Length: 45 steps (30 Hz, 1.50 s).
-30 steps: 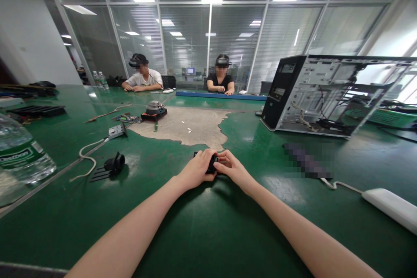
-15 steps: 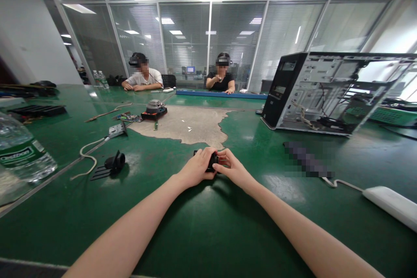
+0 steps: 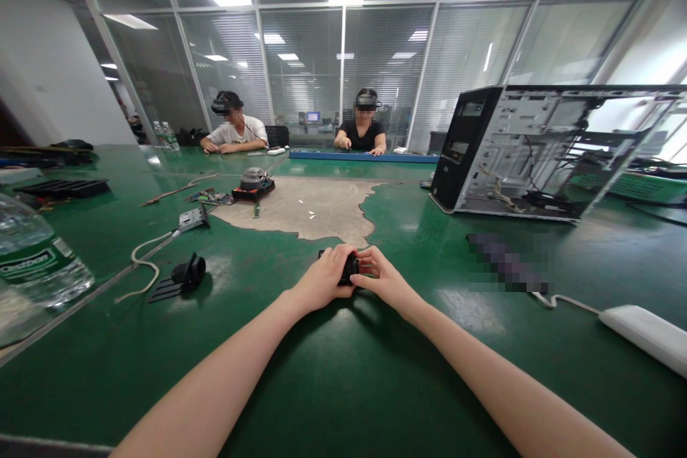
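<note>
Near the middle of the green table I hold a small black boxy part (image 3: 350, 269). My left hand (image 3: 325, 273) is wrapped over its left side and top, hiding much of it. From the right, my right hand (image 3: 382, 273) has its thumb and curled fingers closed about the part's right end. What kind of part this is, I cannot make out. To the left lies another black piece with a round end and long thin prongs (image 3: 185, 275). Beyond my hands is a bare tan patch (image 3: 322, 193) in the tabletop.
A water bottle (image 3: 40, 257) stands at the left. A metal bracket with a cable (image 3: 192, 217) and a heatsink-like part (image 3: 254, 182) lie farther back. An opened computer case (image 3: 461, 157), a blurred-out dark object (image 3: 507, 262) and a white power strip (image 3: 641, 333) are at right. Two people sit opposite.
My hands stay around the black part, with the right fingers shifted only slightly. The person opposite in black has lowered a hand from near the face to the table.
</note>
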Tool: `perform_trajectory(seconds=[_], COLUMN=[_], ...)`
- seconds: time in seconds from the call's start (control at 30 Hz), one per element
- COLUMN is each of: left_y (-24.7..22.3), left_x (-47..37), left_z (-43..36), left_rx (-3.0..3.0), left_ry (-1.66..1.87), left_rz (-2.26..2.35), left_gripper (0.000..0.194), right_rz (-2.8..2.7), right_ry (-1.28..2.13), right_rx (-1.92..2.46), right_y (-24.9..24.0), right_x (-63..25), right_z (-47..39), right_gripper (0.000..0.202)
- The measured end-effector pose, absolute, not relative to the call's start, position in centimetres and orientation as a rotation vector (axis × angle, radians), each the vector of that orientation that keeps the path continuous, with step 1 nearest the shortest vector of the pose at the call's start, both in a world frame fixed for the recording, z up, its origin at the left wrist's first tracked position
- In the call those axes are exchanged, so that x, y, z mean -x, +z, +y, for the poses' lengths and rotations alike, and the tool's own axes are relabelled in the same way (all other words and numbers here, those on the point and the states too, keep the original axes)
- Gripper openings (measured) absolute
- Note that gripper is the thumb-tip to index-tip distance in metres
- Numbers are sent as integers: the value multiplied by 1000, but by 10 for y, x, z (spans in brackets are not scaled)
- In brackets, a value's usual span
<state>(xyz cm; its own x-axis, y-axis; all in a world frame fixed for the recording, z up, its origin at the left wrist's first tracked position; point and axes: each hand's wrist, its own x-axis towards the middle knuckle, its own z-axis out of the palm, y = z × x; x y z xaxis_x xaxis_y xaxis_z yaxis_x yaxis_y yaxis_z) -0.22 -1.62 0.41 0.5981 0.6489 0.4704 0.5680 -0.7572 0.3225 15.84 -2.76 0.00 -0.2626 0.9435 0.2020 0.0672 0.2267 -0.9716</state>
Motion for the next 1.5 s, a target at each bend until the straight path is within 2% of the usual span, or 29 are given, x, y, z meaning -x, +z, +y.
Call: perform_trajectory(seconds=[0.13, 0.47, 0.63, 1.0, 1.17, 1.5], left_y=[3, 1, 2, 1, 1, 4], left_x=[2, 2, 2, 1, 1, 1], left_z=[-16, -14, -15, -13, -13, -14], left_rx=[-2686, -2646, -2640, -2666, -2680, -2659], left_ry=[900, 890, 909, 895, 899, 876], left_rz=[1013, 1030, 1016, 1021, 1006, 1017], left_gripper=[58, 59, 58, 59, 58, 56], right_rz=[-1488, -1530, -1498, -1556, -1504, -1539], right_ry=[1223, 1204, 1198, 1164, 1178, 1227], right_rx=[1004, 1008, 1019, 1011, 1020, 995], right_y=[-1, 3, 1, 2, 0, 0], right_x=[-156, -158, -158, -160, -158, -161], right_z=[-28, -29, -28, -27, -27, -26], right_gripper=[24, 34, 27, 34, 27, 29])
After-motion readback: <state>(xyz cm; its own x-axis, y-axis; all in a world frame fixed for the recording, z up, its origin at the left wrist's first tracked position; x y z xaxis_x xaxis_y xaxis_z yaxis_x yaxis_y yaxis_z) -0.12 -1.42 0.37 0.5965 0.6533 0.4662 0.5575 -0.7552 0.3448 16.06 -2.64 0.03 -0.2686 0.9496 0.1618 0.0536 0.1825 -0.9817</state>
